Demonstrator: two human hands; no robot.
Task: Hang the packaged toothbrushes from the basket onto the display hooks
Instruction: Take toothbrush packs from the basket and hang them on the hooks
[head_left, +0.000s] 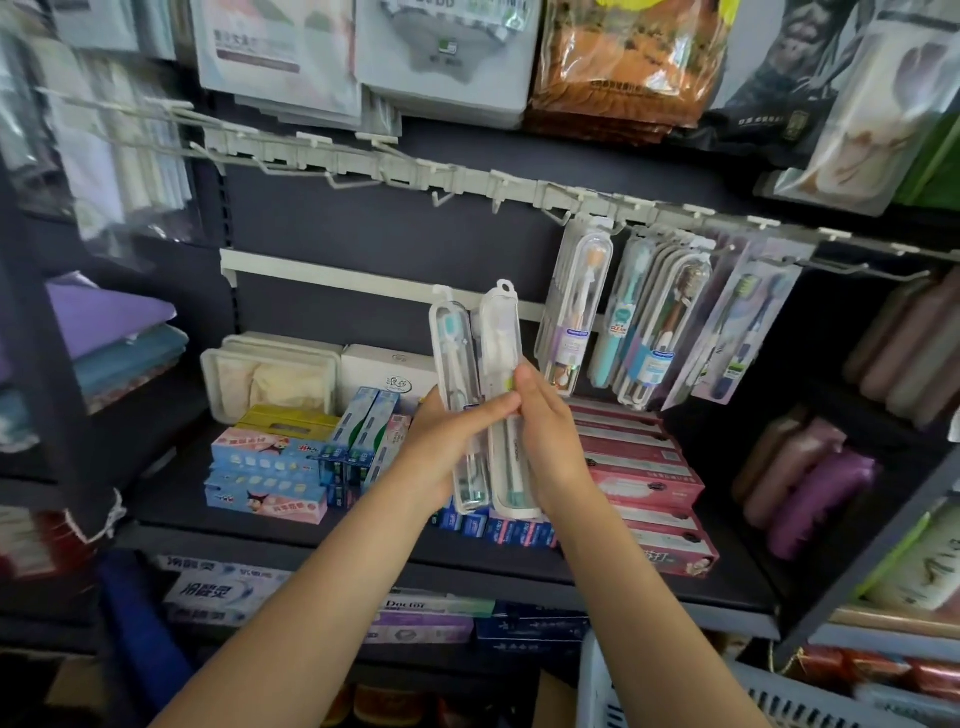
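Observation:
Two clear toothbrush packages stand upright between my hands in front of the shelf. My left hand (447, 441) holds the left package (457, 358), which has a teal brush head. My right hand (550, 441) grips the taller right package (501, 338), its hang tab pointing up. Above them runs a white rail with several bare display hooks (441, 195). Several packaged toothbrushes (649, 322) hang from the hooks at the right. The white basket (623, 691) shows at the bottom right; its contents are hidden.
Boxed toothpaste (270, 467) and red boxes (644, 467) are stacked on the dark shelf (363, 545) below my hands. Packaged goods (447, 52) hang overhead. Bottles (815, 499) fill the right side, folded cloths (114, 322) the left.

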